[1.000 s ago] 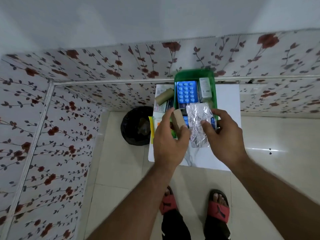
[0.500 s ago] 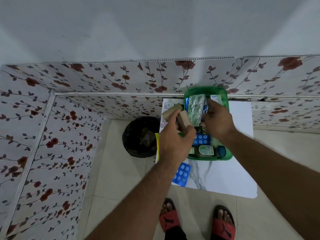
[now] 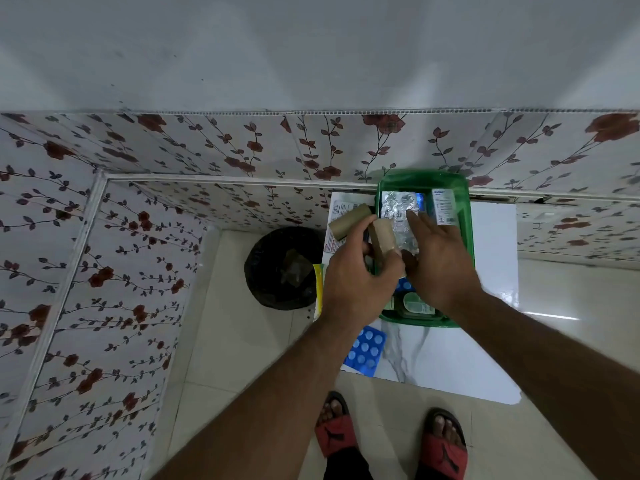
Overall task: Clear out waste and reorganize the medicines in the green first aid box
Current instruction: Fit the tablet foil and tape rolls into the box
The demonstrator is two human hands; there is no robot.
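The green first aid box stands on a white table by the wall. My left hand grips a brown cardboard roll at the box's left edge. My right hand rests flat, fingers spread, on a silver foil blister sheet lying in the far half of the box. A white medicine carton sits to its right, and a small bottle lies at the near end. A second cardboard roll lies on the table left of the box.
A black bin with a liner stands on the floor left of the table. A blue blister pack hangs over the table's near edge. A yellow packet and printed leaflet lie at the left side. My sandalled feet stand below.
My right hand carried the foil sheet from above the near table edge into the far half of the box and now lies flat on it. The left hand kept hold of the roll.
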